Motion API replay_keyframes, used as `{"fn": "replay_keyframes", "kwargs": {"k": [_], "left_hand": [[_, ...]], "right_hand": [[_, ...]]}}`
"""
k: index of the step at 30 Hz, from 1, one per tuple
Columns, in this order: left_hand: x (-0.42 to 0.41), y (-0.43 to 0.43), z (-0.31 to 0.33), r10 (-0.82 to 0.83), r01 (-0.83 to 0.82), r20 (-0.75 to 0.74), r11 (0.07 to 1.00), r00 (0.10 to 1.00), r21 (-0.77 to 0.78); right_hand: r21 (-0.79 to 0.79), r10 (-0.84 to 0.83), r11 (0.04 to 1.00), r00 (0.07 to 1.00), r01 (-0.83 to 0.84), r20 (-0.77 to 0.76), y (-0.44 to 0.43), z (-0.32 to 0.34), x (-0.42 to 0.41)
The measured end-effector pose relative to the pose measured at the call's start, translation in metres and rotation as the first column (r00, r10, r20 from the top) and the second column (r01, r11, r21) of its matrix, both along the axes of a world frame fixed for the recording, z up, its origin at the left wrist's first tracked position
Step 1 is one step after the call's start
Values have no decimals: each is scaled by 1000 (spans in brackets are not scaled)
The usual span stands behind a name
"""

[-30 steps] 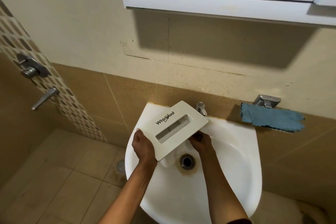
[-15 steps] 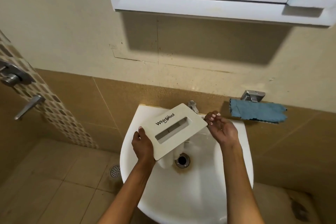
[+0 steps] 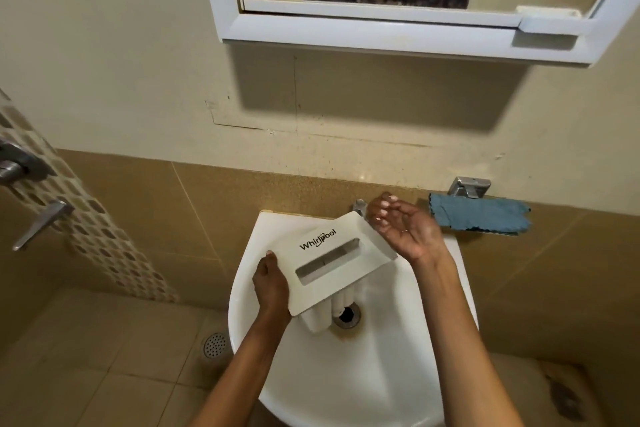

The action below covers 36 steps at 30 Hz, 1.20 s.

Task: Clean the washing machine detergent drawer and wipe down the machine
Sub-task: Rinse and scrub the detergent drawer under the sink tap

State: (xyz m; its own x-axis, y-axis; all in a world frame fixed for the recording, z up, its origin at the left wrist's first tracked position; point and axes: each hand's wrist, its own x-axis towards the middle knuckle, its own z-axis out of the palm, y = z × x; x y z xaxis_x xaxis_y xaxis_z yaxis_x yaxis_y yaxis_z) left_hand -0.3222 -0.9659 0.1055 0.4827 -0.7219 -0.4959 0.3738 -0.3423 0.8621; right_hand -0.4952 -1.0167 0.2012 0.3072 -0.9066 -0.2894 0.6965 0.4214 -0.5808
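White plastic fills the middle of the view: the detergent drawer point(image 3: 332, 263) is held over the sink point(image 3: 381, 378), front panel up and tilted, its compartment body hanging down just above the drain point(image 3: 346, 316). The left hand point(image 3: 272, 288) grips the panel's near left edge, fingers curled under it. The right hand point(image 3: 405, 229) is palm up at the drawer's far right corner, just beside the tap point(image 3: 359, 206), fingers loosely bent and holding nothing; whether it touches the panel I cannot tell. This looks like the rinsing step, with wiping the machine not yet begun. Next the free hand probably needs to work the tap, or reach right for the blue cloth point(image 3: 479, 217) on the ledge, with the left steadying the drawer. The basin shows no standing water, only a brown stain round the drain; the drawer's compartments face away, so their contents are hidden
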Motion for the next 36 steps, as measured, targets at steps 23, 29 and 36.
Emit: {"fn": "replay_keyframes", "kwargs": {"k": [23, 29, 36], "left_hand": [[-16, -12, 3, -140, 157, 204, 986, 969, -65], [-5, -12, 1, -150, 163, 238, 986, 960, -38], [-8, -16, 13, -228, 252, 274, 966, 934, -53]], "right_hand": [[171, -135, 735, -388, -656, -912, 32, -53, 32], [57, -119, 792, -246, -608, -962, 30, -51, 4], [-72, -87, 986, -92, -153, -992, 26, -49, -21]]}}
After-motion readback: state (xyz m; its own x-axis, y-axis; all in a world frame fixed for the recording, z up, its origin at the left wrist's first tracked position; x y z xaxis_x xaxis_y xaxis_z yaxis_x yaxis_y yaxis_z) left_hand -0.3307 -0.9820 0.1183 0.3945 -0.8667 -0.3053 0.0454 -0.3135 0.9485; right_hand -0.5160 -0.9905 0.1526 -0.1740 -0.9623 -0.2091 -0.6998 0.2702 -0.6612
